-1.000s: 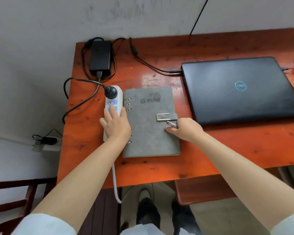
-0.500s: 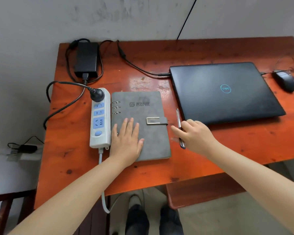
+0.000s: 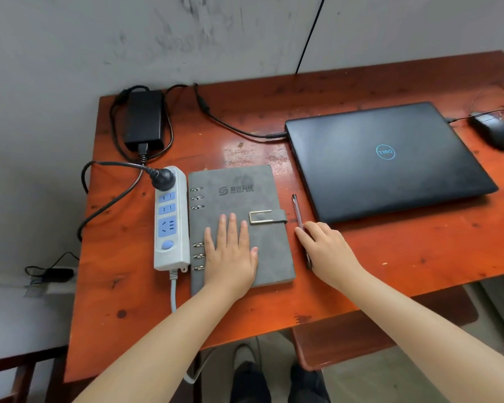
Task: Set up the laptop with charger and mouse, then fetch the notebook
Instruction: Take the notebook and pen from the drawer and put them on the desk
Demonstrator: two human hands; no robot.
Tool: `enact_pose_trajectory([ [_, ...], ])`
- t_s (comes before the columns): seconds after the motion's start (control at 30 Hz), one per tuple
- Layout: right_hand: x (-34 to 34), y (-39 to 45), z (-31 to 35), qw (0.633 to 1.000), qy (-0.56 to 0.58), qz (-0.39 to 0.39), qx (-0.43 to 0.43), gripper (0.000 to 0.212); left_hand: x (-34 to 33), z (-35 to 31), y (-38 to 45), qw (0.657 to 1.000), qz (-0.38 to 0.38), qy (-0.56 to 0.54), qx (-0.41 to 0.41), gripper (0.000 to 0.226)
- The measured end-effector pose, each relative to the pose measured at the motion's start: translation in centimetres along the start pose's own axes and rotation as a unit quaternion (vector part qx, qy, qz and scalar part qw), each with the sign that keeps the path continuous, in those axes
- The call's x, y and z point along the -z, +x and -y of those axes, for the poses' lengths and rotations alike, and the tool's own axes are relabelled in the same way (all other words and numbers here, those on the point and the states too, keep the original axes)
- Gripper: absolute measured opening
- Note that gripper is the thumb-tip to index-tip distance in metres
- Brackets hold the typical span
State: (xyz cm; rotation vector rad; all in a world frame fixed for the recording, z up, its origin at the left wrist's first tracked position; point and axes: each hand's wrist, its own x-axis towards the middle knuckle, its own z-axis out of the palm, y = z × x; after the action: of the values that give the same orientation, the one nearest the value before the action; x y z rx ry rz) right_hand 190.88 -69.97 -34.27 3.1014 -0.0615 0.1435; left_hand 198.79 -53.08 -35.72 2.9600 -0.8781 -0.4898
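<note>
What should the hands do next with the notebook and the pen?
Probably lift the right hand off the pen, since the pen already lies flat on the table beside the closed notebook, which the left hand presses flat.

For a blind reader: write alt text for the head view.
A person's left hand rests flat on a closed grey notebook on an orange table, while the right hand touches a pen beside it. A closed laptop lies to the right.
</note>
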Motion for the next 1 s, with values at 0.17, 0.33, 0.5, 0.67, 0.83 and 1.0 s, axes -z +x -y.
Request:
enact_pose_trajectory([
  [0.17, 0.0, 0.0, 1.5, 0.985, 0.133, -0.063, -0.094, 0.036, 0.1, -0.4, 0.3, 1.000, -0.003, -0.002, -0.005, 0.059],
  [0.33, 0.3, -0.7, 3.9, 0.990, 0.141, -0.018, 0.003, 0.062, 1.1, 1.4, -0.9, 0.998, 0.016, -0.035, -0.049, 0.072],
  [0.5, -0.4, -0.9, 4.4, 0.981, 0.161, 0.009, 0.105, 0.054, 0.1, 3.4, -3.6, 0.995, 0.034, 0.007, -0.091, 0.081],
  [0.67, -0.6, -1.5, 3.5, 0.976, 0.175, -0.047, 0.120, 0.031, 0.8, 2.4, -3.3, 0.990, -0.018, -0.010, -0.140, 0.070],
  [0.83, -1.1, -2.0, 2.3, 0.971, 0.184, -0.099, 0.116, 0.045, 1.3, 2.2, -2.8, 0.973, -0.117, 0.043, -0.193, 0.070],
  [1.0, -0.9, -2.5, 2.8, 0.973, 0.197, -0.081, 0.092, 0.037, 1.0, 3.0, -3.3, 0.966, -0.124, 0.041, -0.222, 0.061],
])
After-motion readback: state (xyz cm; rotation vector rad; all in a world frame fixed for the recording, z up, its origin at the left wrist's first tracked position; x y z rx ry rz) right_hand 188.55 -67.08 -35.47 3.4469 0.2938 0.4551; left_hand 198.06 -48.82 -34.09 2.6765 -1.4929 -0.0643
